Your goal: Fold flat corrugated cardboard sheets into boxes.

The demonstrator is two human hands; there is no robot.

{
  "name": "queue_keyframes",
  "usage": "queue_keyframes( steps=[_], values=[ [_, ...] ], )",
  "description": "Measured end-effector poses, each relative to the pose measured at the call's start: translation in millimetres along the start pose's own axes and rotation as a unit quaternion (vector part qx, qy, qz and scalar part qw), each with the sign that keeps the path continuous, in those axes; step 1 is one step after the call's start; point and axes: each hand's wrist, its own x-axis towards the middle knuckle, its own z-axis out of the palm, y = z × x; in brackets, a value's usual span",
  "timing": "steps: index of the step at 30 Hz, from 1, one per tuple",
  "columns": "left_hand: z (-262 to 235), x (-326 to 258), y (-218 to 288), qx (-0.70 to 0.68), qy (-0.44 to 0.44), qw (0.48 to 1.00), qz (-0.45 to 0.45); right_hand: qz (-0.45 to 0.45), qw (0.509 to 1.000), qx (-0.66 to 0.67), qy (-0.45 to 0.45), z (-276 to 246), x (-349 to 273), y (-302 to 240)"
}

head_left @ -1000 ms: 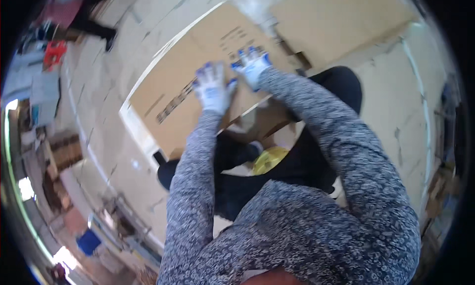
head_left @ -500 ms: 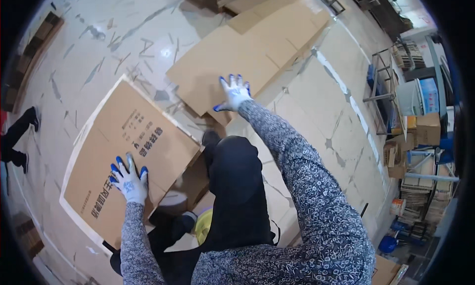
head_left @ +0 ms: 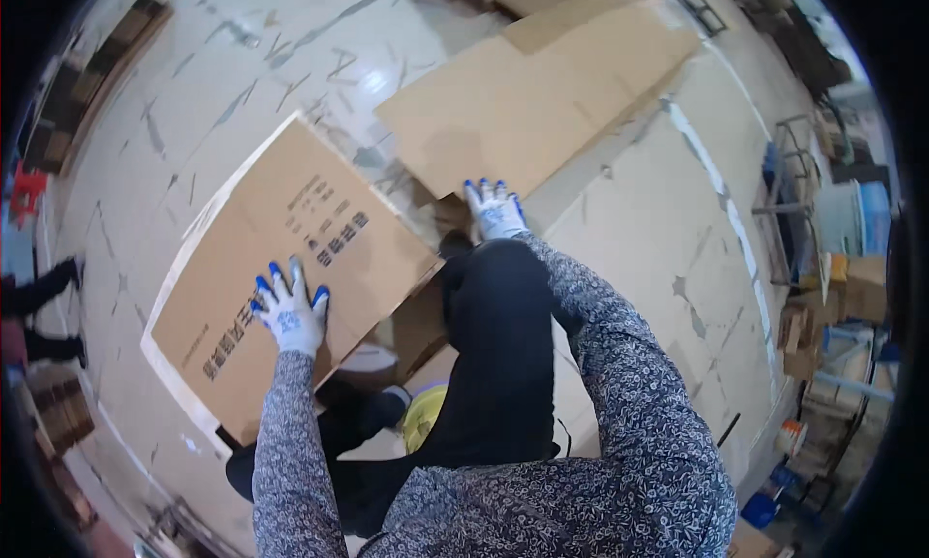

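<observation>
My left hand [head_left: 293, 314], in a white glove with blue fingertips, lies flat with fingers spread on a brown cardboard sheet [head_left: 373, 258] with dark printing. This sheet is at the top of a stack with a whitish border along its far left side. To the right, my gloved right hand [head_left: 496, 212] has its fingers stretched out at the near edge of a plain cardboard stack [head_left: 542, 93]. Whether the palm touches the cardboard is hard to tell. Neither hand grips anything.
A yellow-green object [head_left: 422, 418] sits on the floor between my legs. Metal racks [head_left: 789, 200] and cardboard boxes [head_left: 803, 335] line the right side. Another person's dark-clothed legs [head_left: 44, 287] show at far left, near a red stool [head_left: 29, 185].
My right hand has drawn back toward me, from over the plain cardboard to its near edge. The left hand stays on the printed sheet. The whole view has shifted, so things appear farther right.
</observation>
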Motion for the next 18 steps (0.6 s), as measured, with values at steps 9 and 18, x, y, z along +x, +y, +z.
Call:
queue_keyframes(
  steps=[9, 18],
  values=[
    [3, -6, -11, 0.004, -0.005, 1.0, -0.012, 0.061, 0.811, 0.505, 0.289, -241, -73, 72],
    [3, -2, 3, -0.011, -0.01, 1.0, -0.01, 0.43, 0.642, 0.577, 0.263, -9, -17, 281]
  ],
)
